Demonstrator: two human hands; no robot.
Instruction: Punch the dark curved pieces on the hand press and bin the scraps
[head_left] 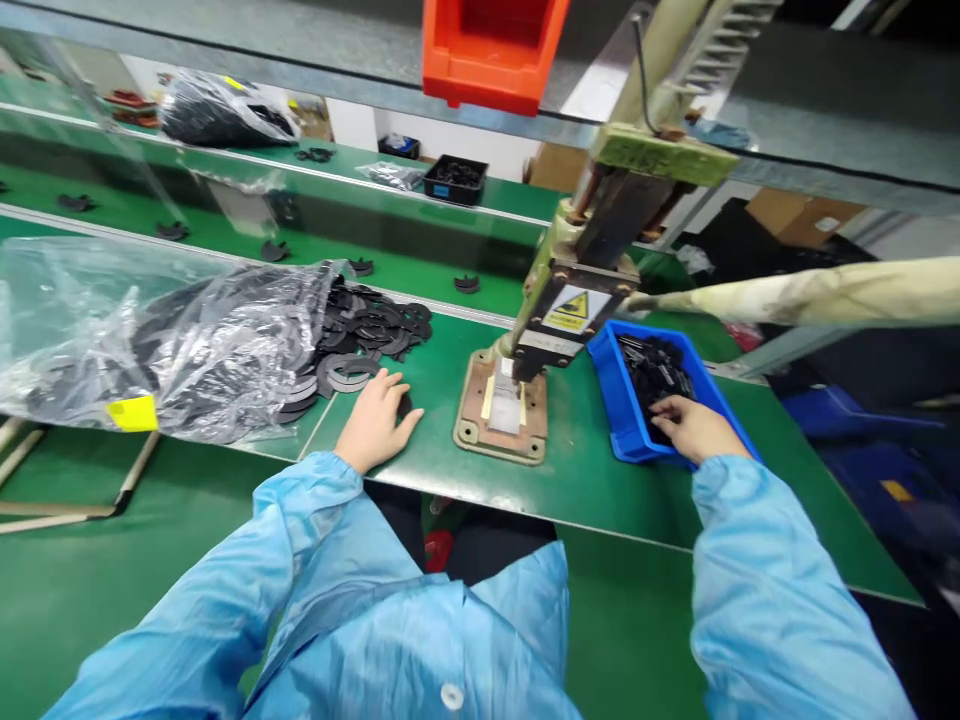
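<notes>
Left of the press [517, 390], a clear bag [112, 340] spilled black rings [352, 345] onto the green table [585, 480]. The left hand [375, 420] lay flat just left of the press, fingers spread over a dark piece. Right of the press, the right hand [694, 425] reached into the blue bin [622, 410] of black parts; its fingers were hidden, their grip unclear.

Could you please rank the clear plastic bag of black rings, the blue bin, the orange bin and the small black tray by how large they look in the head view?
1. Clear plastic bag of black rings
2. Blue bin and orange bin: alike, and the orange one is cut off by the frame, so unranked
3. Small black tray, though it sits farthest away
</notes>
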